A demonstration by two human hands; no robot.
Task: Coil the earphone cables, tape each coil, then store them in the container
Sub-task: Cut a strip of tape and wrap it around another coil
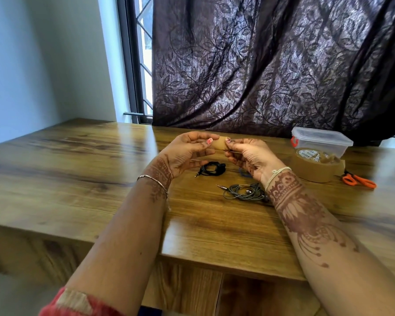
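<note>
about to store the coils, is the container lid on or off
On. A clear lid sits flat over the container, covering its whole top. Whether the red side clip is latched, cannot tell.

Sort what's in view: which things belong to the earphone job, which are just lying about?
Job: tape strip, pinched by left hand and right hand; black earphones; grey earphones; tape roll; scissors; container.
Lying about: small blue item, partly hidden; curtain.

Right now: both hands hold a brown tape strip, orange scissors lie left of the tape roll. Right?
No. The head view shows the orange scissors right of the tape roll, not left. The left hand and right hand do hold the brown tape strip.
</note>
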